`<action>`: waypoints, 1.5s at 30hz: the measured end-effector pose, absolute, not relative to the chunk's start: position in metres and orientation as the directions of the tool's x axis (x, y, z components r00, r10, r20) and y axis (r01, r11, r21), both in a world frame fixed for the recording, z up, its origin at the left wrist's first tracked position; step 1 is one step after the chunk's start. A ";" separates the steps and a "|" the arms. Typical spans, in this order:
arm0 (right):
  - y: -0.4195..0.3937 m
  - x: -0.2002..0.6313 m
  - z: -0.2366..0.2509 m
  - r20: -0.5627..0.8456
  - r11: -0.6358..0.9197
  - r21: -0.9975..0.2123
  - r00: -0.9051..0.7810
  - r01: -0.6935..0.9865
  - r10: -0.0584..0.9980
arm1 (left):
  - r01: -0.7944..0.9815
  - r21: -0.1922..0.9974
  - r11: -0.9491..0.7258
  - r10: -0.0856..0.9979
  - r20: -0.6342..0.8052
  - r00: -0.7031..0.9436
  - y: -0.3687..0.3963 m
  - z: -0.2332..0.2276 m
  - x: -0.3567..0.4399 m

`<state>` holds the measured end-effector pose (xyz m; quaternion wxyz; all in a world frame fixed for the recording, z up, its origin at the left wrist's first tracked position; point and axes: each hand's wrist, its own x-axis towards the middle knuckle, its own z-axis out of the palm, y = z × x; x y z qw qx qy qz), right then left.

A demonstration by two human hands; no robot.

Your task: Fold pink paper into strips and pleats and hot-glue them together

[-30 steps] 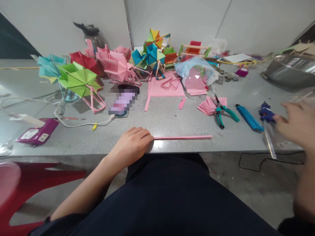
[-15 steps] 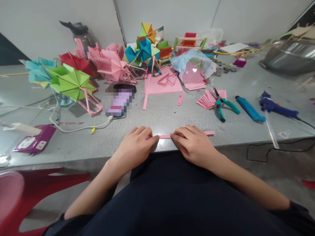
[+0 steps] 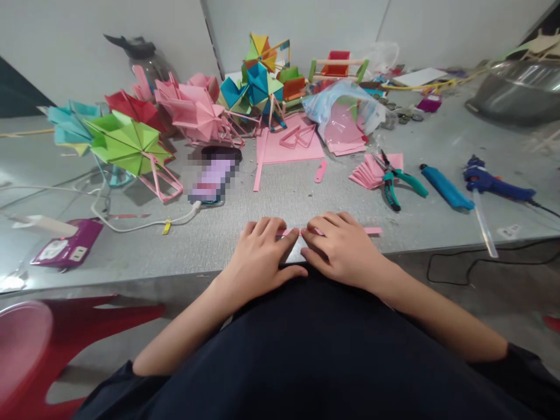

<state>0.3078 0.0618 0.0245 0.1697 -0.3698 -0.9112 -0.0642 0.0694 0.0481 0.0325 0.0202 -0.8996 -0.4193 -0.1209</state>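
From my remote seat, I saw that the right hand (image 3: 343, 248), which a second earlier had been over by the glue gun (image 3: 499, 185), was now back on the pink strip (image 3: 374, 231) beside the left hand (image 3: 260, 251). Half a second before, a length of strip had shown between them; now the left had shifted inward and their fingertips nearly met. The strip lay crosswise near the front edge of the table (image 3: 175, 254), its right end poking out past the right hand. Both hands were palm-down with fingers bent, touching the strip; the left thumb stood apart from its fingers, toward the table edge. I could not tell whether either hand pinched the strip or only pressed it.
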 end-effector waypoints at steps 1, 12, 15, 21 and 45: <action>0.064 0.307 0.026 0.342 0.715 -0.010 -0.670 0.699 0.659 | 0.762 0.065 -0.645 0.752 0.230 0.617 0.051 0.034 0.069; 0.090 0.318 0.027 0.366 0.637 -0.168 -0.552 0.752 0.749 | 0.771 0.246 -0.587 0.803 0.300 0.516 0.068 0.029 0.067; 0.093 0.329 0.024 0.383 0.624 -0.193 -0.528 0.757 0.758 | 0.771 0.286 -0.568 0.812 0.349 0.468 0.070 0.025 0.061; 0.084 0.334 0.027 0.409 0.644 -0.172 -0.540 0.746 0.735 | 0.786 0.248 -0.567 0.805 0.370 0.464 0.068 0.025 0.059; 0.073 0.316 0.019 0.435 0.652 -0.119 -0.551 0.749 0.712 | 0.806 0.148 -0.573 0.790 0.361 0.495 0.061 0.032 0.068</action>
